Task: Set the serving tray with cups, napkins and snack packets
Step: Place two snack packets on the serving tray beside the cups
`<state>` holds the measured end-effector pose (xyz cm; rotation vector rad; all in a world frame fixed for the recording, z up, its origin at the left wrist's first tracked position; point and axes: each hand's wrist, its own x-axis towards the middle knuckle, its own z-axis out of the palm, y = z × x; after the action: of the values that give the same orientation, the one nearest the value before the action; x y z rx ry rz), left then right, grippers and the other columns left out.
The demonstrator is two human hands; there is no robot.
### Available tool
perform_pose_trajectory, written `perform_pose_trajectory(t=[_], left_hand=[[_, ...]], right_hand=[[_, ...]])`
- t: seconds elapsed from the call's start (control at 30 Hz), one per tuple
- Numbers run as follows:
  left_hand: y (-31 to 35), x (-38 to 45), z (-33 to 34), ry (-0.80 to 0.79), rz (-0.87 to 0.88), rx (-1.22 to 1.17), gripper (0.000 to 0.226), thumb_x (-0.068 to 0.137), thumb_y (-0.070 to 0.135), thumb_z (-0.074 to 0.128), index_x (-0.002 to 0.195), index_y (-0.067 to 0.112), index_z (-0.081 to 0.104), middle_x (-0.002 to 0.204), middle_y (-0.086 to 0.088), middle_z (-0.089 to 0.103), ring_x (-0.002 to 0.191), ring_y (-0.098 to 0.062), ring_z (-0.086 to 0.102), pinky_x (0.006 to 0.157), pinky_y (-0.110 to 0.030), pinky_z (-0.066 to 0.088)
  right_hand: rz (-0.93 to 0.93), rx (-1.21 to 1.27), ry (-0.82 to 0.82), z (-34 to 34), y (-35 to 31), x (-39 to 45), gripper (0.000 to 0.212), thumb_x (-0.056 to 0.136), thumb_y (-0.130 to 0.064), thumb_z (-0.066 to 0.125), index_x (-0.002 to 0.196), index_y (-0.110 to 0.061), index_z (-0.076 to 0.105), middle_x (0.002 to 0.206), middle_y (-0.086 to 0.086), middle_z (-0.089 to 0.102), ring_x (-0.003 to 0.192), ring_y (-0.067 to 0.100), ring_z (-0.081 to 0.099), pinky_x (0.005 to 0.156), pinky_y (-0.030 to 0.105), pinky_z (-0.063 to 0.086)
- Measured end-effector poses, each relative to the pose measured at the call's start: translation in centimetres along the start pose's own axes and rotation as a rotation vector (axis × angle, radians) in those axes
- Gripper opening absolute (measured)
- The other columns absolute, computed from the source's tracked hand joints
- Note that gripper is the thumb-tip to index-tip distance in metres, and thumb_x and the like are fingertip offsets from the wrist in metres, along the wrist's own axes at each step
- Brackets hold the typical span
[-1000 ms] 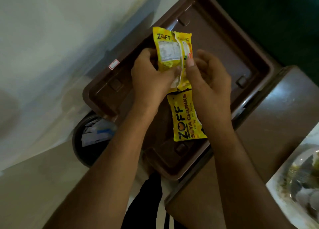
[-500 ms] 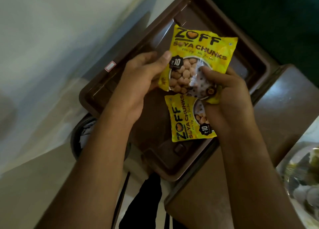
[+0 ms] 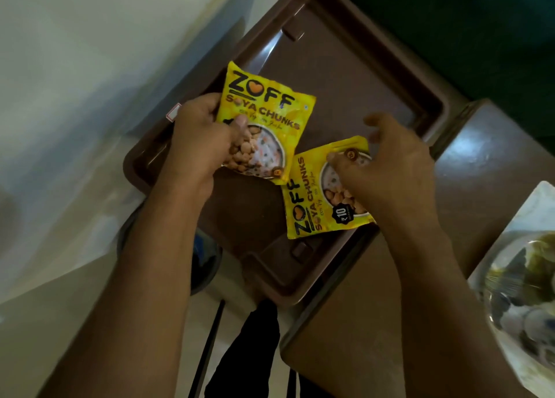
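Hands: the left hand (image 3: 204, 139) grips a yellow plastic soya-chunks snack packet (image 3: 264, 118), thumb across its front, holding it over the tray; the right hand (image 3: 387, 169) is spread, fingers loose, resting on or just above a second yellow soya-chunks packet (image 3: 312, 199), grasping nothing that I can see.
Tray: the brown rectangular plastic serving tray (image 3: 360, 76) sits on a brown counter (image 3: 480, 169), its near corner hanging past the edge.
Done: one packet lies on the tray floor near the right rim.
Left: the held packet looks about to go beside it; no cups or napkins are on the tray, so most of the setting remains.
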<state>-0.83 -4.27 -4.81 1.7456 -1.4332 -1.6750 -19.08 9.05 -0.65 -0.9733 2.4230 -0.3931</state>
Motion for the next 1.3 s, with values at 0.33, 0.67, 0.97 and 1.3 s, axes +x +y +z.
perform_pose_trajectory(t=[0.33, 0.67, 0.97, 1.3], left_hand=[[-0.7, -0.6, 0.1, 0.161, 0.162, 0.465, 0.051, 0.088, 0.018, 0.084, 0.134, 0.009, 0.063, 0.123, -0.007, 0.074, 0.108, -0.015, 0.068, 0.096, -0.035, 0.055], [1.2, -6.2, 4.8, 0.029, 0.049, 0.078, 0.039, 0.092, 0.039, 0.081, 0.121, 0.016, 0.07, 0.109, -0.008, 0.078, 0.097, -0.021, 0.076, 0.086, -0.035, 0.062], [1.1, -6.3, 6.3, -0.156, -0.081, -0.339, 0.026, 0.091, 0.003, 0.078, 0.116, 0.008, 0.076, 0.111, -0.007, 0.083, 0.107, -0.022, 0.079, 0.085, -0.034, 0.065], [1.5, -5.7, 6.3, -0.238, -0.005, -0.182, 0.029, 0.082, 0.007, 0.087, 0.108, 0.016, 0.078, 0.104, -0.001, 0.084, 0.105, -0.017, 0.079, 0.099, -0.048, 0.063]], right_hand=[[0.162, 0.138, -0.172, 0.3, 0.8, 0.1, 0.096, 0.059, -0.034, 0.101, 0.14, -0.019, 0.052, 0.127, 0.003, 0.064, 0.123, 0.029, 0.061, 0.093, 0.041, 0.054], [0.253, 1.062, -0.066, -1.0, 2.4, 0.8, 0.051, 0.07, -0.003, 0.091, 0.117, 0.002, 0.07, 0.101, 0.02, 0.08, 0.075, 0.024, 0.08, 0.058, 0.031, 0.062], [0.251, 1.082, -0.201, -0.8, 5.0, 0.9, 0.059, 0.072, -0.025, 0.091, 0.124, -0.008, 0.07, 0.116, 0.009, 0.079, 0.106, 0.029, 0.078, 0.085, 0.044, 0.063], [0.054, 1.064, -0.234, -0.3, 5.4, 1.3, 0.048, 0.074, -0.009, 0.09, 0.117, -0.004, 0.071, 0.109, 0.012, 0.081, 0.103, 0.03, 0.079, 0.09, 0.052, 0.064]])
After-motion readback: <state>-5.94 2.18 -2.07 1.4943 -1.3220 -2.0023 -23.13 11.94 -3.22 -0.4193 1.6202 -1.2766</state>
